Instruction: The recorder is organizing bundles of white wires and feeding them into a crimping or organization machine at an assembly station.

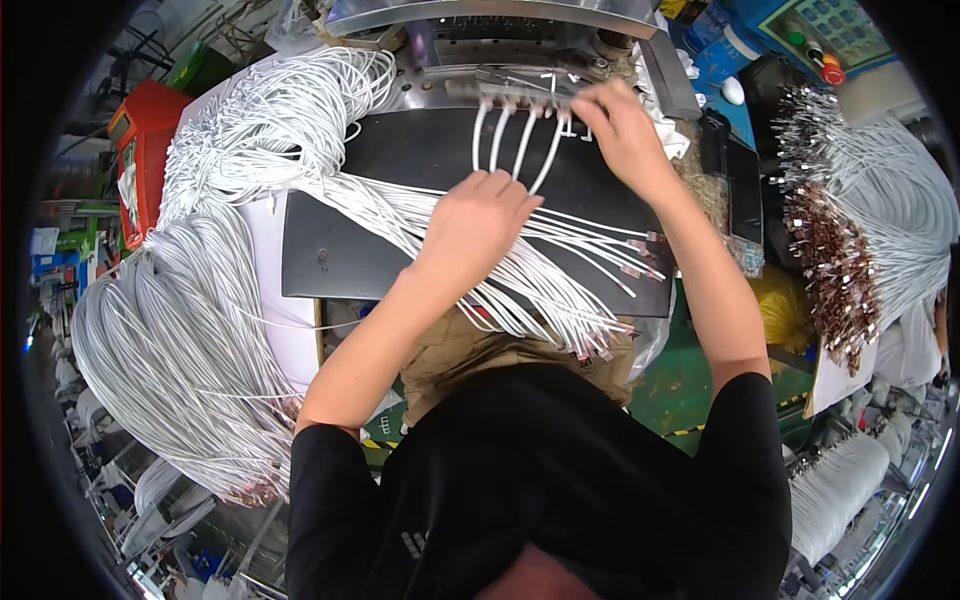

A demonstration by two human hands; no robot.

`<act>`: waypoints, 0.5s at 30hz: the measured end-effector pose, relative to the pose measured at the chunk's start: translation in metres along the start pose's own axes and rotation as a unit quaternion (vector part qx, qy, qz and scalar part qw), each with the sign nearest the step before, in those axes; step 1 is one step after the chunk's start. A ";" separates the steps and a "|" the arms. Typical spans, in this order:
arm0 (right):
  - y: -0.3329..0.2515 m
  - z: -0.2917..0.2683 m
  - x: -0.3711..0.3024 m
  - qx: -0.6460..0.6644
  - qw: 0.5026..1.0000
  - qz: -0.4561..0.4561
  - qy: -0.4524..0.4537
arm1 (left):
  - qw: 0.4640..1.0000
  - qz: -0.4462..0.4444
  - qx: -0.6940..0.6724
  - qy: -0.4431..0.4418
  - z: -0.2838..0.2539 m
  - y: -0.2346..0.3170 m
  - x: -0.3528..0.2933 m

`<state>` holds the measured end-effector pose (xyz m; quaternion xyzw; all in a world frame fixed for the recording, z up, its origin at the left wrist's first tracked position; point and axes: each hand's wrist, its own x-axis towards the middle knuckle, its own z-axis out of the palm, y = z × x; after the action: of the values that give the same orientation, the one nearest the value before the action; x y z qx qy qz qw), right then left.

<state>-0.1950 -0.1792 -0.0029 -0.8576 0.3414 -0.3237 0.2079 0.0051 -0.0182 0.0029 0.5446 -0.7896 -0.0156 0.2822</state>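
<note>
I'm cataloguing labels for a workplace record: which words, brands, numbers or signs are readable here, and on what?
No text I can quote.
Black shirt: small pale slanted mark, no readable words.
Control panel, upper right: markings too small to read.
Green floor: small pale marking, too small to read.

Four white cables (524,150) over a black desk (400,150).
Left hand (478,222) closed on the cables; right hand (625,125) at a blurred strip's (525,103) right end.
</note>
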 end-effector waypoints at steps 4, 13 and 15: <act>0.024 0.030 0.083 -0.027 0.995 0.033 0.091 | 0.996 -0.048 0.067 0.018 -0.007 -0.032 0.031; 0.132 0.071 0.186 -0.108 0.985 0.036 0.126 | 0.989 -0.117 0.070 -0.057 -0.001 -0.062 0.125; 0.171 0.063 0.183 -0.084 0.986 -0.052 0.135 | 0.991 -0.121 0.028 -0.056 0.007 -0.063 0.145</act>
<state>-0.1264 -0.4185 -0.0703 -0.8372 0.3469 -0.4170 0.0702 0.0198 -0.1717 0.0381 0.6421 -0.7325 -0.0579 0.2187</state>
